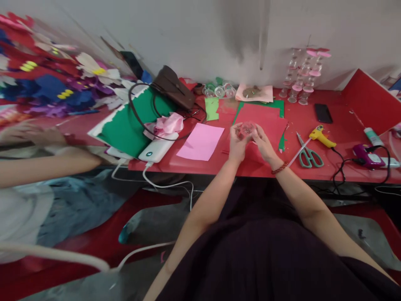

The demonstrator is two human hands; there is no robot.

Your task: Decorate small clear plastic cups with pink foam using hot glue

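Both of my hands meet over the red paper, with a clear, round plastic piece [247, 128] between them, like a cut bottle part. My left hand [237, 144] grips its left side. On the other side, the fingers of my right hand [262, 143] close on it, and a beaded bracelet circles that wrist. Beneath lie red sheets [260, 115] on a green sheet [280, 108]. A pink sheet [200, 142] is left of my hands. To their right are grey-green-handled scissors [308, 156] and a yellow glue gun [322, 136] with a glue stick in its back.
A white power bank [158, 149] and a brown bag [175, 87] are at left. Strings of clear bottle parts [296, 79] stand at the back right, near a phone [323, 113]. Cables trail over the red table's [343, 133] edge. Another person's arm [46, 165] rests at far left.
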